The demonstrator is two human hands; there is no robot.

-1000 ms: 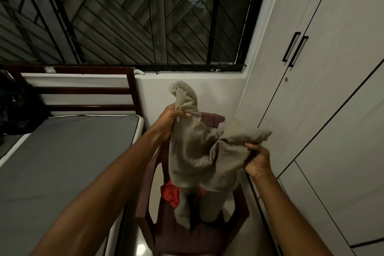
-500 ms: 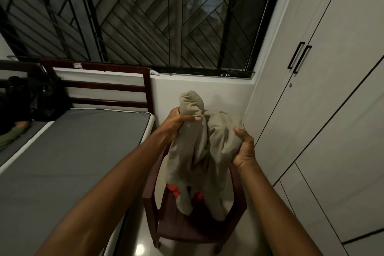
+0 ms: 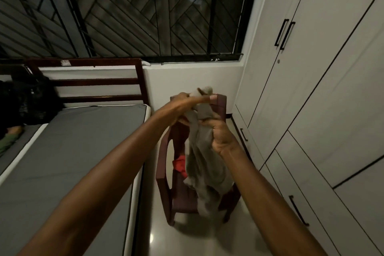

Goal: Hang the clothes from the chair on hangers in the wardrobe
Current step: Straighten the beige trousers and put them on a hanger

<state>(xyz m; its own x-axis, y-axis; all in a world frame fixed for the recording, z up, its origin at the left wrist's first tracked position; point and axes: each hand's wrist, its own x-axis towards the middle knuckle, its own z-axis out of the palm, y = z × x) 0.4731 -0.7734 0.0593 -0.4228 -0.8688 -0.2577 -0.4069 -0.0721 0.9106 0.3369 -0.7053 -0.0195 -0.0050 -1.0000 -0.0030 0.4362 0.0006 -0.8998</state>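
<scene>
A grey-beige garment (image 3: 204, 172) hangs bunched above the dark maroon plastic chair (image 3: 166, 172). My left hand (image 3: 187, 104) pinches its top end, and my right hand (image 3: 220, 137) grips the cloth just below, both close together. A red piece of clothing (image 3: 180, 165) lies on the chair seat, partly hidden by the hanging garment. The white wardrobe (image 3: 311, 89) stands at the right with its doors shut and black handles (image 3: 284, 33). No hanger is in view.
A bed with a grey mattress (image 3: 72, 151) and a dark wooden headboard (image 3: 93, 81) fills the left. A dark bag (image 3: 27, 100) sits at the bed's far left. A barred window (image 3: 135, 10) spans the back wall. Shiny floor shows around the chair.
My two hands have come closer together, gathering the garment into a narrow bunch. The view has tilted and shifted a little, showing more floor and wardrobe drawers.
</scene>
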